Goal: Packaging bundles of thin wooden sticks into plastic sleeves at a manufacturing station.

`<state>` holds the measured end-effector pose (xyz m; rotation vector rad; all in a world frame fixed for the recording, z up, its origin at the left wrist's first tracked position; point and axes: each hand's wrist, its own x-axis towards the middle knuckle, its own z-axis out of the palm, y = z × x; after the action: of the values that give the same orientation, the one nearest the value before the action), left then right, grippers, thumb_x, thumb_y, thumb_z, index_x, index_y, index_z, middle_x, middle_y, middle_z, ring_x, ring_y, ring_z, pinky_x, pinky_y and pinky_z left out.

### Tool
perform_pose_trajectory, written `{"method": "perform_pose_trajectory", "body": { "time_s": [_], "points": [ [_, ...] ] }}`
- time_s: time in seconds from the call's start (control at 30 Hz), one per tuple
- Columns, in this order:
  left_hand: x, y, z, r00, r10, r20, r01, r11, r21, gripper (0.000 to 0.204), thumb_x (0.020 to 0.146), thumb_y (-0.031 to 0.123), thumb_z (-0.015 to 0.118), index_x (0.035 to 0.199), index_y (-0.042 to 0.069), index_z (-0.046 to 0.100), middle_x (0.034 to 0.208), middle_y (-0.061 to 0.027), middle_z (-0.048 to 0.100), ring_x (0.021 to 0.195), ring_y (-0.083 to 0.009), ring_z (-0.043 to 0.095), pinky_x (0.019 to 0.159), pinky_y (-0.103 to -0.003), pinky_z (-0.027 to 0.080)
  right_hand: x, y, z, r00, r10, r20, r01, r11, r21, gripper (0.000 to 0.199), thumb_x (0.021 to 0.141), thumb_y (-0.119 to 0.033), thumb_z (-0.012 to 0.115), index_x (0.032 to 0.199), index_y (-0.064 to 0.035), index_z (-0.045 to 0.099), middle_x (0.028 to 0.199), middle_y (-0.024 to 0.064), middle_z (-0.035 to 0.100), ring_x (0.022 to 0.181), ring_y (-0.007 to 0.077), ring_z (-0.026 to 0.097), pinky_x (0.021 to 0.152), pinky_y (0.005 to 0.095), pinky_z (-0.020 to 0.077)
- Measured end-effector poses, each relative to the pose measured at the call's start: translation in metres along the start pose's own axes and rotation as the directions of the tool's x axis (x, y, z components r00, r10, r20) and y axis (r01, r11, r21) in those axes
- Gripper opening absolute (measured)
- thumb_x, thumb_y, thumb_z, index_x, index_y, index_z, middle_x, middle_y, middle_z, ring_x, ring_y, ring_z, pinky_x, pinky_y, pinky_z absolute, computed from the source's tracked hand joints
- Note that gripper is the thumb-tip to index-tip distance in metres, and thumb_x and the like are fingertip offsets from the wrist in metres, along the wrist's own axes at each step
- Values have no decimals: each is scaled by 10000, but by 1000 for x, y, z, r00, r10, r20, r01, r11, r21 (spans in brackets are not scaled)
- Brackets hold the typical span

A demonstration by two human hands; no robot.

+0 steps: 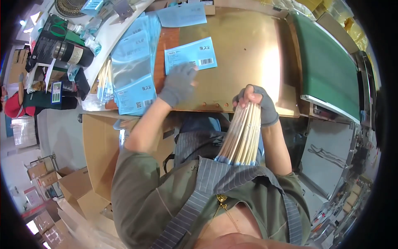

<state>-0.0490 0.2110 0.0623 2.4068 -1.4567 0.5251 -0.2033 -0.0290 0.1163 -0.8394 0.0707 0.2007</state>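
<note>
My right hand (258, 104), in a grey fingerless glove, grips the top of a thick bundle of pale wooden chopsticks in clear sleeves (242, 135); the bundle hangs down toward my lap. My left hand (179, 84), also gloved, rests flat on a light blue printed bag (191, 54) lying on the brass-coloured metal worktop (244, 37). Its fingers lie on the bag's lower left corner.
A stack of clear and blue bags (133, 68) lies left of my left hand, with more packed chopsticks (105, 81) beside it. A green conveyor belt (327, 66) runs along the right. A dark flask (74, 54) and cardboard boxes (72, 182) sit at left.
</note>
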Motion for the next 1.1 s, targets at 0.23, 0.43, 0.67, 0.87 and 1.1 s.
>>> {"method": "perform_pose_trajectory", "body": {
  "time_s": [0.23, 0.43, 0.67, 0.87, 1.1],
  "points": [
    [-7, -41, 32, 959, -201, 200, 189, 979, 76, 197, 840, 288, 565, 827, 99, 618, 766, -109, 626, 733, -299, 618, 627, -411, 470, -3, 6, 2, 1000, -13, 24, 14, 998, -55, 236, 774, -254, 632, 816, -30, 575, 697, 92, 571, 755, 265, 587, 762, 365, 475],
    [5, 13, 19, 929, -308, 207, 349, 915, -201, 362, 918, 393, 469, 746, 116, 625, 686, -137, 603, 668, -328, 594, 595, -419, 447, 26, 16, 11, 983, 182, 9, -179, 975, -130, 620, 815, -157, 611, 1359, 35, 385, 787, 100, 638, 728, 180, 632, 670, 280, 503],
    [1, 81, 0, 954, -50, -297, -32, 964, -265, 188, 854, 273, 610, 848, 85, 621, 763, -90, 620, 647, -279, 597, 576, -390, 456, 53, 85, -30, 914, 358, -192, -389, 906, -166, 234, 897, -115, 524, 1101, -34, 602, 982, 96, 656, 866, 160, 614, 838, 304, 499],
    [-7, 98, -17, 965, 10, -261, -102, 935, -340, 212, 834, 268, 634, 758, 85, 558, 695, -81, 552, 586, -271, 560, 518, -375, 431, 34, 72, -16, 978, 153, -140, -123, 972, 203, 317, 950, -230, 462, 1165, -23, 569, 1081, 103, 637, 913, 173, 628, 870, 311, 496],
    [-31, 135, -54, 952, 277, -133, -306, 827, -472, 180, 844, 223, 611, 724, 99, 562, 647, -69, 534, 544, -260, 550, 489, -360, 429, -99, 93, 16, 999, -45, 29, 46, 998, -47, 442, 930, -412, 511, 1101, -10, 581, 1017, 88, 648, 890, 151, 625, 791, 289, 499]
  ]
}}
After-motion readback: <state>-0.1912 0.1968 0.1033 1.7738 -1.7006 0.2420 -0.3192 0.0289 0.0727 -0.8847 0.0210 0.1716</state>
